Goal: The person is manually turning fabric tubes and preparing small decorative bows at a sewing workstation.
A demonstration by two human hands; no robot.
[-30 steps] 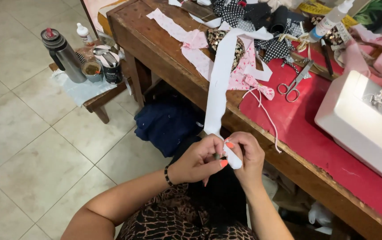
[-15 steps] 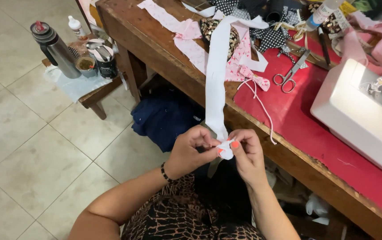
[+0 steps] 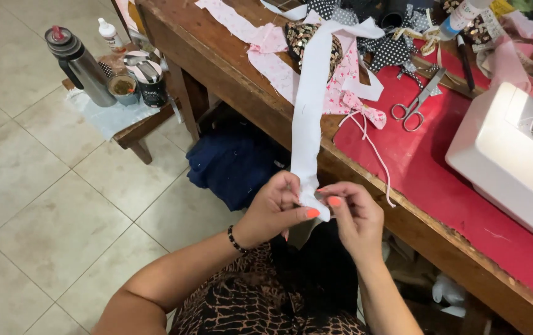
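A long white fabric strip (image 3: 311, 105) hangs from the wooden table (image 3: 229, 68) down over its front edge. My left hand (image 3: 275, 211) and my right hand (image 3: 356, 214) both pinch the strip's lower end, fingertips almost touching, just below the table edge and above my lap. The strip's upper part lies over pink patterned fabric pieces (image 3: 266, 49) and a sequined piece (image 3: 306, 40) on the tabletop.
Scissors (image 3: 416, 104) lie on a red mat (image 3: 440, 167) beside a white sewing machine (image 3: 514, 155). A thin white cord (image 3: 375, 152) trails over the edge. Dark blue cloth (image 3: 235, 161) sits under the table. A low stool (image 3: 136, 127) holds a thermos (image 3: 80, 65), cups and a small bottle.
My hands have shifted slightly on the strip's end, still pinching it. The view has drifted a little, so the table sits higher and further left.
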